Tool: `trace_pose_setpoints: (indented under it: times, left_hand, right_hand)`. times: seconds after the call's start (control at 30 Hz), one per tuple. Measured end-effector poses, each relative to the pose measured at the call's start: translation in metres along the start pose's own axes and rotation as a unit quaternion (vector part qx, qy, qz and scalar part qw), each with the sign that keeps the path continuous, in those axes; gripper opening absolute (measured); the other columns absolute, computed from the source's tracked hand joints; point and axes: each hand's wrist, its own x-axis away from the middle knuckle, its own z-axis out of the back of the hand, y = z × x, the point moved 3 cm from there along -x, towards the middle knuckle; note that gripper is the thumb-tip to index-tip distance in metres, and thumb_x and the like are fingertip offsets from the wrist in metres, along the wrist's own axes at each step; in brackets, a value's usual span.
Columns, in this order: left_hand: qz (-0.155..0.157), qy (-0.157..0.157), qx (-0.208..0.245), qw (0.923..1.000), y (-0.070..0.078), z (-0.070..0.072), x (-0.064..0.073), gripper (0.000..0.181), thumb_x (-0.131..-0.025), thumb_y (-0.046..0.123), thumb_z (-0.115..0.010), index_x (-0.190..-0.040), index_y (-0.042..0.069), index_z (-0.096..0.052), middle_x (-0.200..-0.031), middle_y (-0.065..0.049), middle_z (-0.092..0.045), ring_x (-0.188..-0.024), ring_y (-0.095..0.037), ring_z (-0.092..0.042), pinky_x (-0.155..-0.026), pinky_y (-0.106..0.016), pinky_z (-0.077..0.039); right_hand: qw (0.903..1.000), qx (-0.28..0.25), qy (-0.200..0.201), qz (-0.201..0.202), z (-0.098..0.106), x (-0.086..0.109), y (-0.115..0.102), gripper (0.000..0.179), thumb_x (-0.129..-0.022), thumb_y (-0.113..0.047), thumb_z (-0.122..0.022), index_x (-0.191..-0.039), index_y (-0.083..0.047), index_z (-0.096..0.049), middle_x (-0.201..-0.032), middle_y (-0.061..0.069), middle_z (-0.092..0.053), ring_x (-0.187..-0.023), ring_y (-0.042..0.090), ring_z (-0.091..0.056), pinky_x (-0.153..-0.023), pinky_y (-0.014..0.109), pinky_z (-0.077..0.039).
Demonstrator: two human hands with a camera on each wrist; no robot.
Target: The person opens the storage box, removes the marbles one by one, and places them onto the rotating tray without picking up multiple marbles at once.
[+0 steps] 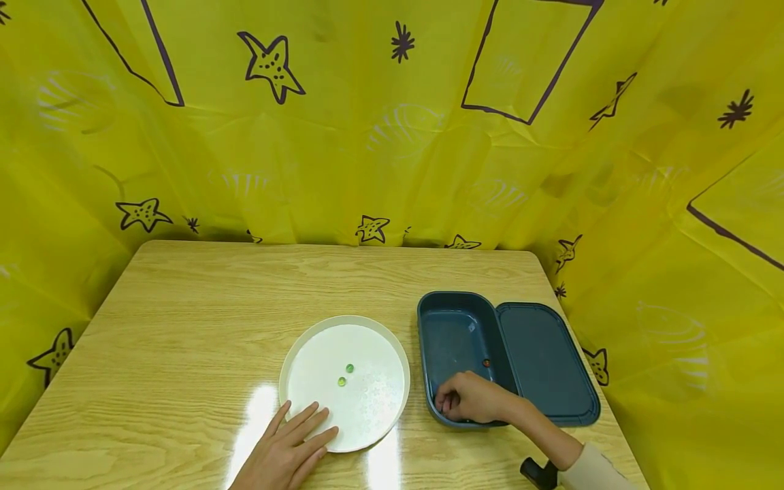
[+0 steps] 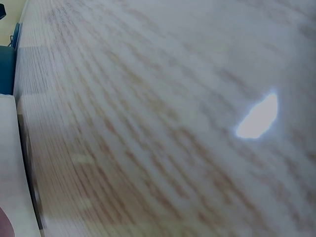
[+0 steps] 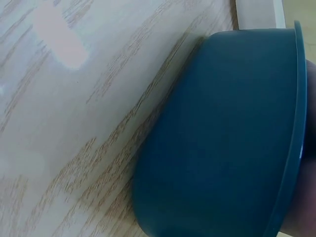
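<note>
My left hand [image 1: 288,449] lies with straight, spread fingers over the near-left rim of a round white tray [image 1: 373,415]. On the tray sit two green marbles, a darker one [image 1: 350,368] and a yellowish one [image 1: 341,382]. To the right, my right hand [image 1: 474,398] reaches into a dark blue box [image 1: 450,340], fingers bent down in its near-left corner. I cannot tell whether those fingertips pinch anything. A reddish-orange marble [image 1: 486,363] lies on the box floor near its right wall. In the right wrist view the box's outer wall [image 3: 217,133] hides most of that hand.
A dark blue lid [image 1: 548,361] lies flat against the box's right side. All this stands on a wood-grain table [image 1: 202,320], with a yellow patterned curtain [image 1: 343,136] behind and beside it. A black strap-like object [image 1: 539,471] shows by the right sleeve.
</note>
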Motion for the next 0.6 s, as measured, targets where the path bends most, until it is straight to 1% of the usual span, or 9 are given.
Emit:
trace_pose_setpoints:
  times: [0.13,0.3,0.47,0.6]
  left_hand:
    - [0.001,0.001,0.002,1.0000,0.000,0.000,0.000,0.048,-0.110,0.040,-0.033,-0.114,0.019,-0.076,-0.122,-0.007,-0.069,-0.115,-0.028,-0.063,-0.121,-0.039,-0.009]
    - [0.002,0.000,0.001,1.0000,0.000,0.000,0.001,0.047,-0.110,0.040,-0.034,-0.114,0.020,-0.076,-0.122,-0.007,-0.069,-0.115,-0.027,-0.063,-0.121,-0.039,-0.009]
    - [0.003,0.001,0.004,1.0000,0.000,-0.001,0.002,0.046,-0.110,0.040,-0.035,-0.114,0.020,-0.076,-0.123,-0.007,-0.069,-0.116,-0.027,-0.062,-0.120,-0.039,-0.009]
    - [0.003,0.002,0.006,1.0000,0.000,-0.001,0.003,0.046,-0.110,0.040,-0.035,-0.114,0.020,-0.076,-0.122,-0.007,-0.069,-0.116,-0.027,-0.063,-0.120,-0.040,-0.009]
  right_hand:
    - [1.0000,0.002,-0.001,0.005,0.000,-0.001,0.000,0.023,-0.088,0.007,-0.066,-0.089,-0.015,-0.072,-0.079,-0.014,-0.063,-0.070,0.001,-0.058,-0.066,0.023,-0.052]
    - [0.9999,-0.008,0.000,0.012,0.003,-0.003,-0.003,0.019,-0.089,0.004,-0.067,-0.091,-0.014,-0.072,-0.082,-0.013,-0.065,-0.074,0.002,-0.061,-0.068,0.023,-0.054]
    - [0.9993,-0.021,0.009,0.030,0.009,-0.005,-0.012,0.016,-0.091,0.001,-0.067,-0.092,-0.014,-0.072,-0.083,-0.011,-0.067,-0.075,0.004,-0.064,-0.068,0.024,-0.055]
    - [0.9989,-0.028,0.023,0.031,0.019,-0.005,-0.022,0.009,-0.092,-0.004,-0.070,-0.094,-0.013,-0.073,-0.086,-0.008,-0.070,-0.077,0.006,-0.066,-0.069,0.025,-0.056]
